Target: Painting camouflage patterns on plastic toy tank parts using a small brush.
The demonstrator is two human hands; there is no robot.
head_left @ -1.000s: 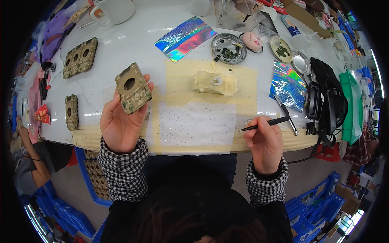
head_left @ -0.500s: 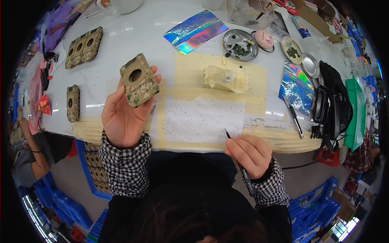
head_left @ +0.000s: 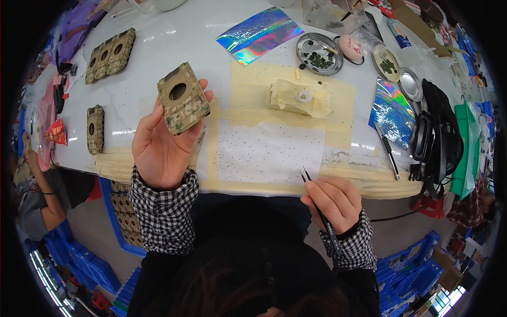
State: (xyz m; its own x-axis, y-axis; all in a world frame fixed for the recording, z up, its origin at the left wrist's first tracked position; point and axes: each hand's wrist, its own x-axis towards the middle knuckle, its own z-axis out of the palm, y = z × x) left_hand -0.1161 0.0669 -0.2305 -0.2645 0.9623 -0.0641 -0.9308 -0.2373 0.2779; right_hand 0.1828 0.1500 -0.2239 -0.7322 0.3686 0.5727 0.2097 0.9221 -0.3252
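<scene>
Black tweezers (head_left: 326, 227) sit pinched in the right hand (head_left: 338, 202), its grip curled snugly round the shaft; their points stand slightly apart over the near right part of the speckled white sheet (head_left: 264, 156), nothing visible between them. A light, even squeeze should give the best control there. The left hand (head_left: 162, 150) has its grip narrowed to the width of a camouflage model tank hull (head_left: 185, 108), thumb and fingers along opposite edges, raised left of the sheet; edge contact like this should keep its top face clear and steady. Beyond, on the white desk (head_left: 171, 50), rest a tape-covered block (head_left: 290, 98) and a round metal tin (head_left: 323, 73).
</scene>
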